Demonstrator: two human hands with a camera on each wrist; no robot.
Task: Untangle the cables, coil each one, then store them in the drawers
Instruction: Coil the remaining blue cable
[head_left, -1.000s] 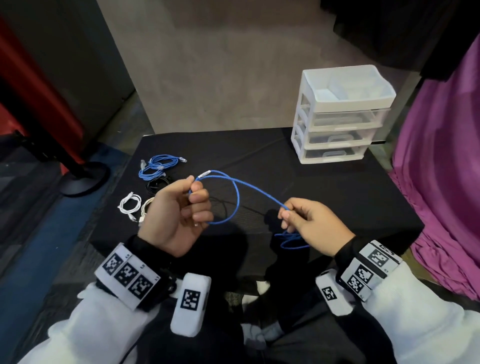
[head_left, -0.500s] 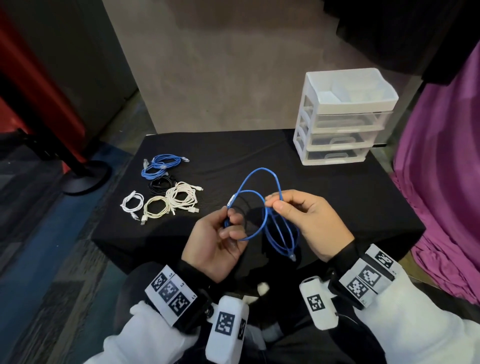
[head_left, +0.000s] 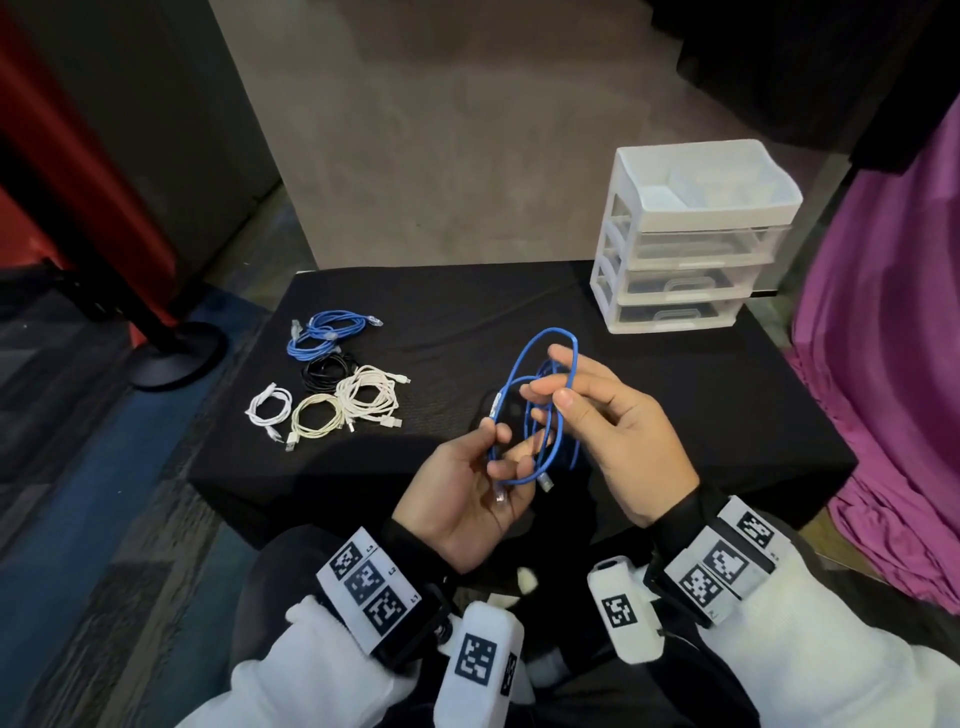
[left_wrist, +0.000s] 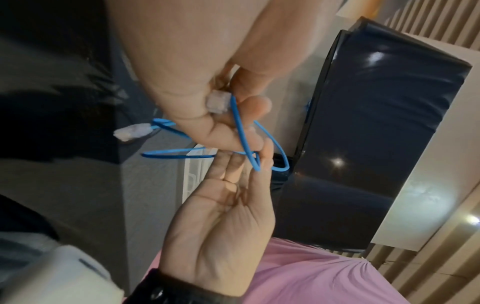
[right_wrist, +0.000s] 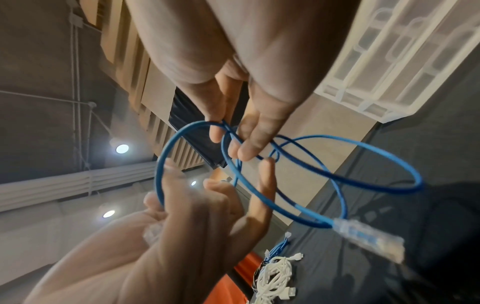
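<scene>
Blue cable (head_left: 545, 405) held in loops above the black counter (head_left: 701, 415), between both hands. Left hand (head_left: 467, 493): fingers curled round the lower strands, one clear plug pinched at the thumb (seen from the left wrist). Right hand (head_left: 618, 431): thumb and fingers pinching the upper loops. Coiled cables (head_left: 337, 384) lie at counter's left; drawer unit (head_left: 685, 244) far right, drawers closed.

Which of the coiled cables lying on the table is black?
The black coil, the only dark one: it lies just in front of the blue coil, left of the large cream bundle; the rest are white or cream.
</scene>
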